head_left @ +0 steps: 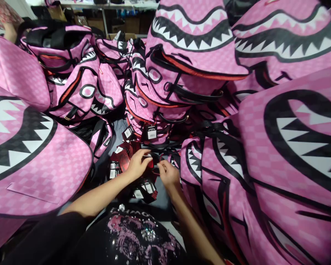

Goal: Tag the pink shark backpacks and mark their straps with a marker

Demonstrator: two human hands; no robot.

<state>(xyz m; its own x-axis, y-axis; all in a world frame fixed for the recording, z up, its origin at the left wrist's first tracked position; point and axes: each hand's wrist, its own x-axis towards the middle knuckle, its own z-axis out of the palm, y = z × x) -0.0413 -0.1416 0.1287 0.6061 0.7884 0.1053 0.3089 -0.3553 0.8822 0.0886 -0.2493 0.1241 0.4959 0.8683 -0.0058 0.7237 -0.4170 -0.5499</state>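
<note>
My left hand has its thumb and fingers closed on a dark hang tag with a red face. Close beside it, my right hand pinches what looks like the tag's thin red cord; the fingertips partly hide it. Loose black and red hang tags with white labels lie below the hands, and more tags lie to the left. Just beyond the hands is a stack of pink checkered backpacks with shark-mouth prints, from which a black hang tag hangs.
Large pink backpacks crowd both sides, one at the left and a row at the right. More bags are piled at the back left. A white table stands far behind. Another person's arm shows at the upper left.
</note>
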